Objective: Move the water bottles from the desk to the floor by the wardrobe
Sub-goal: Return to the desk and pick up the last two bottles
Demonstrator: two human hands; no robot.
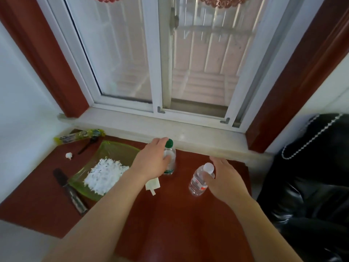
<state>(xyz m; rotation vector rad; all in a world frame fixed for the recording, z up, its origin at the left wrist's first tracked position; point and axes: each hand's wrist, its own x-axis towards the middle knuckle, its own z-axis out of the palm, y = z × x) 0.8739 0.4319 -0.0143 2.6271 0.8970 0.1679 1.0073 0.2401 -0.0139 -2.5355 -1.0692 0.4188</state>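
Head view, desk point(170, 220): red-brown top under the window sill point(188, 133). Both bottles are on it; wardrobe and floor are out of sight.
Green-capped bottle point(170, 159): upright near the sill, just beside the green bag point(113, 150) of white scraps.
Left hand point(151, 161): fingers behind the neck, thumb across the body, wrapped round the bottle. Firmness not readable.
White-capped bottle point(199, 179): nearer the person, leaning in this wide view.
Right hand point(226, 178): thumb on the shoulder, fingers curled behind, wrapped round it.
Risk: both holds sit high, so a loose one could let a bottle swing or slip. The left forearm passes over the bag and the paper tag point(153, 185), and a low pull-back could drag them.
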